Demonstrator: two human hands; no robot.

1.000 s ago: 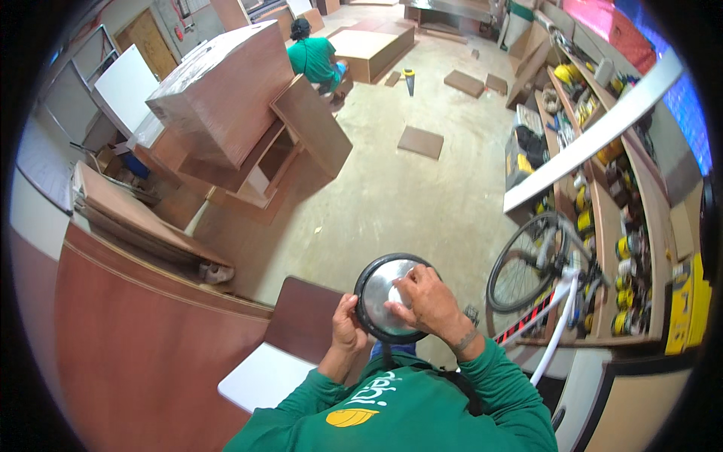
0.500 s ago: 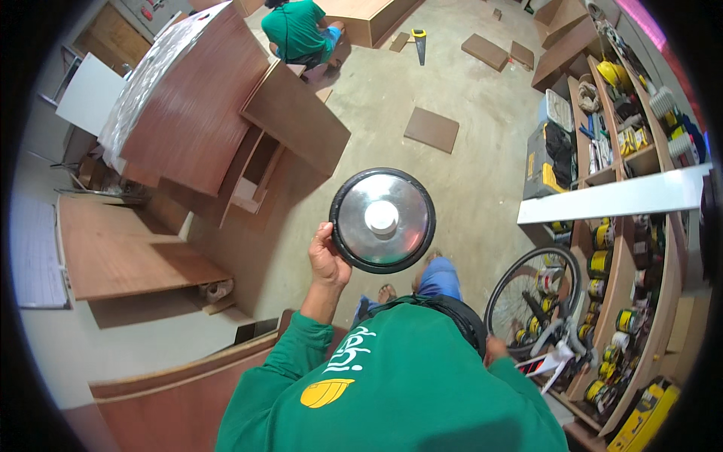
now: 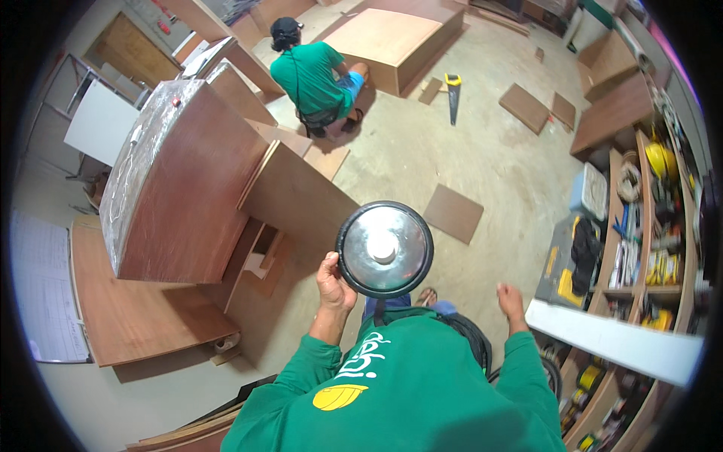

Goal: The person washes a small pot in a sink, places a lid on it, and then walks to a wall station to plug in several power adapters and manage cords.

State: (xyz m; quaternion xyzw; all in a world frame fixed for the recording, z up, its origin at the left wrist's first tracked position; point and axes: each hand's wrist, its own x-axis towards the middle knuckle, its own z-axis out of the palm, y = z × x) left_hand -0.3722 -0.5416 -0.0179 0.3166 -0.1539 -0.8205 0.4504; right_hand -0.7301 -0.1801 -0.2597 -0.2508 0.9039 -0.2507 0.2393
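Note:
My left hand grips the left edge of a round silver disc with a black rim, thumb on the rim and the other fingers partly hidden. A pale round knob or hub stands out at the disc's centre. The disc is held in front of my chest, its shiny face toward the view. Off to the right, my right hand is held out from my side with its fingers curled in and nothing visible in them. It is nearest a white shelf end or board, apart from it.
A co-worker in green crouches by a low wooden platform. Wrapped wooden furniture stands at left. A handsaw and a brown board lie on the floor. Tool shelves line the right, with a toolbox beside them.
The view has tilted up and shifted, showing more of the room ahead. My right hand has swung forward from beside my hip. The disc stays in my left hand.

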